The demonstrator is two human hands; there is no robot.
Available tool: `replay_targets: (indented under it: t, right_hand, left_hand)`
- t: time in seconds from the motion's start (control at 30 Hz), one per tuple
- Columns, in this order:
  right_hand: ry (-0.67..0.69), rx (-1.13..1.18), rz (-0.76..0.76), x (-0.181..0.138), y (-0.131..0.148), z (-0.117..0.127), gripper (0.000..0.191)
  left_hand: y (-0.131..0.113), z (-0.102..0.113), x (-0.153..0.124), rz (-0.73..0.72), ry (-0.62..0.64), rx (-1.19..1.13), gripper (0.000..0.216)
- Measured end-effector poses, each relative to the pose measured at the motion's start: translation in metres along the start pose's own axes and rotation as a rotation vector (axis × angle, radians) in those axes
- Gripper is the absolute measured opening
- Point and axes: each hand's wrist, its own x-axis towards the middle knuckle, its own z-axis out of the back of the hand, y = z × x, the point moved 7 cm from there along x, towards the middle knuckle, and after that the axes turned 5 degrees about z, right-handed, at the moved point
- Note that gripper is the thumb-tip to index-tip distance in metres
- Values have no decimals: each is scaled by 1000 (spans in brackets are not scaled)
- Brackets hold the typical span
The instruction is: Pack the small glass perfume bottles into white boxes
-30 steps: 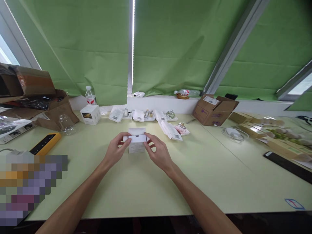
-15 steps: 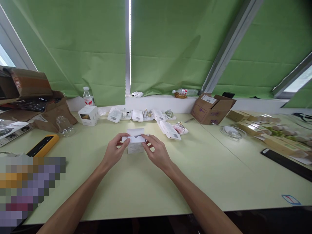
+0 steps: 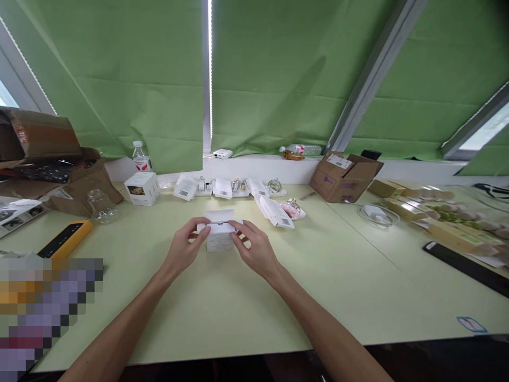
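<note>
A small white box [image 3: 219, 241] stands on the pale green table [image 3: 222, 313] in front of me, its top flap [image 3: 219, 215] raised toward the back. My left hand [image 3: 183, 249] pinches the box's left top edge with thumb and fingers. From the other side my right hand [image 3: 254, 249] grips the right top edge, fingers curled over the opening. A narrow dark gap shows at the box's mouth between my fingertips.
Behind the box lie several small white packets and glass bottles [image 3: 274, 185], plus a white cube box [image 3: 139, 187] and a water bottle [image 3: 140, 156]. An open cardboard box [image 3: 342, 178] sits at back right. Brown cartons [image 3: 40, 143], a glass jar [image 3: 99, 207] and a yellow-edged device [image 3: 66, 239] fill the left.
The opening of the white box has narrowed as my fingers press its flaps down. Both hands stay on the box; the view has shifted slightly.
</note>
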Motion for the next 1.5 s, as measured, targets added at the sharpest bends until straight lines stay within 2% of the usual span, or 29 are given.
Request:
replay_targets:
  t: [0.33,0.53,0.7,1.5]
  right_hand:
    - [7,9,-3,0,1,0,36]
    - [5,8,3,0,2,0,35]
    - [4,8,10,0,2,0,35]
    - [-2,49,10,1,3,1,33]
  left_hand:
    - [-10,1,-3,-54,15,117,34]
    - [-9,0,-3,-105,18,168,31]
    - [-11,0,-4,-148,9,175,29]
    - [-14,0,-4,-173,9,158,26]
